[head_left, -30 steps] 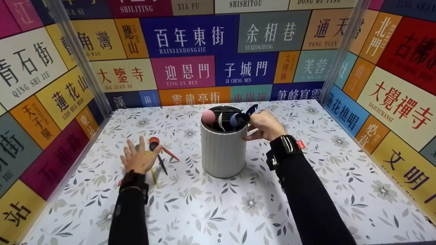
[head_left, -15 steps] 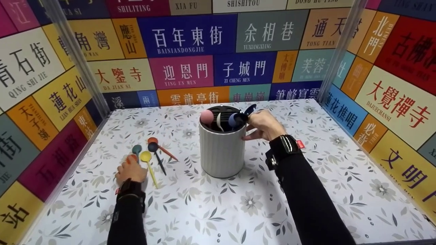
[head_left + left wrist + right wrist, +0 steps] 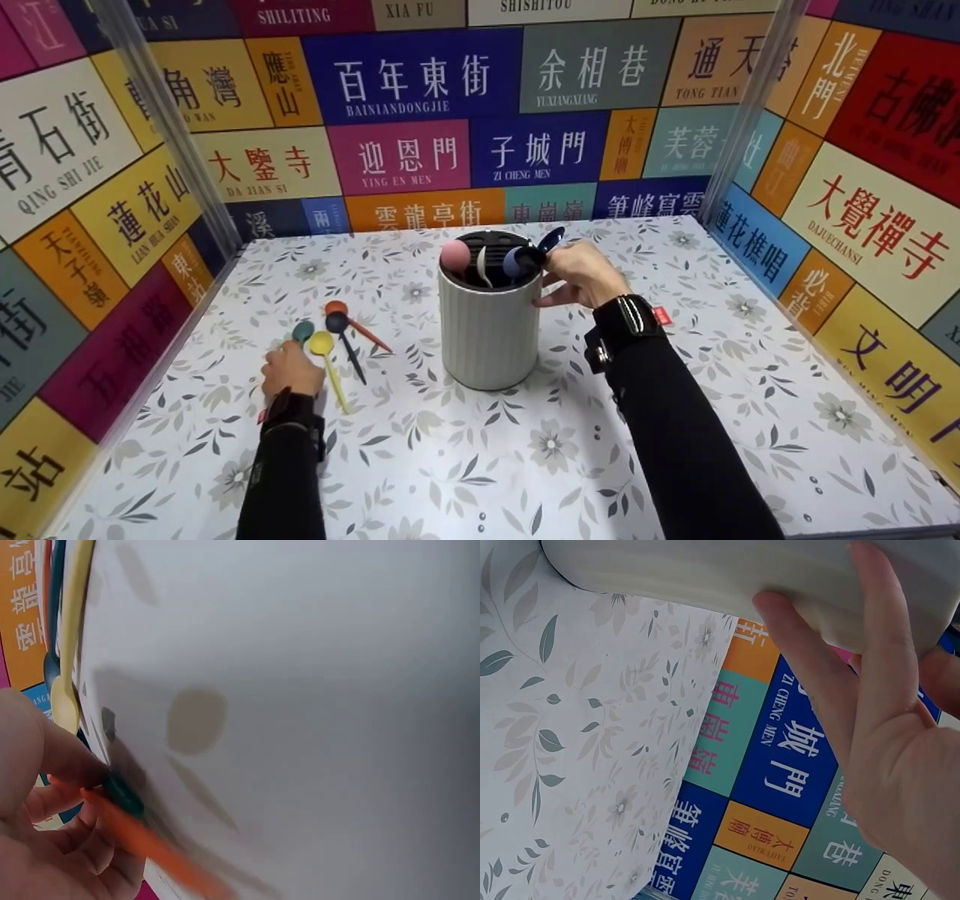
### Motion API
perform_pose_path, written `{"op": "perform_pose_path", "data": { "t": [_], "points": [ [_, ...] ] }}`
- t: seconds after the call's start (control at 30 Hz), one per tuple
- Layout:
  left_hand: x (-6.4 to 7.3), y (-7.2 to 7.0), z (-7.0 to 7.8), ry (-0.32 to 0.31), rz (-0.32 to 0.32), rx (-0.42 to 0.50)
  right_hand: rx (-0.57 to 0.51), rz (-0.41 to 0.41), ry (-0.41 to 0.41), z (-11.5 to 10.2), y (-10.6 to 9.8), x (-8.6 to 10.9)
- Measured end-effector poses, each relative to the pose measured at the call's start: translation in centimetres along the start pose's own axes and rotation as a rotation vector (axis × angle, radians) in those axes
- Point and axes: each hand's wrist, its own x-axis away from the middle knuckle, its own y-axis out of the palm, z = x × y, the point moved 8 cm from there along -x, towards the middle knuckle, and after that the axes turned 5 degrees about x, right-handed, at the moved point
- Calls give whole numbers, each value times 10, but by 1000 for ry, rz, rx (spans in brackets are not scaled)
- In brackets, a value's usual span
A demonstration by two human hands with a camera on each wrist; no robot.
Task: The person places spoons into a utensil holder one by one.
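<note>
Near the table's left side, my left hand is low over the spoons. In the left wrist view it holds a blurred orange spoon by its thin handle. The thumb also touches a green spoon, whose teal bowl shows beyond the fingers. Beside it lie a yellow spoon, a dark blue spoon and a red-orange spoon. My right hand grips the rim of a ribbed, pale grey utensil holder, two fingers against its wall.
Pink, white and blue utensils stand in the holder. A glossy dark blue spoon leans out at its right rim. Sign-covered panels enclose the back and sides of the flower-patterned table.
My left hand first spread over the spoons, then lowered onto the orange one; it has now shifted slightly up to the green spoon. The right hand stays on the holder.
</note>
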Motion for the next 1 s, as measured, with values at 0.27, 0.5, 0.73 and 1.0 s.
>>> {"op": "perform_pose_path", "data": {
  "t": [0.27,0.5,0.73,1.0],
  "points": [
    [2,6,12,-7,-56,53,5,4,8,-1,-1,0],
    [3,16,23,-8,-104,44,23,17,16,0,-2,0],
    [4,14,34,-2,-84,41,15,10,17,0,-1,0],
    [6,18,55,36,-126,155,-2,14,17,1,-2,0]
  ]
}}
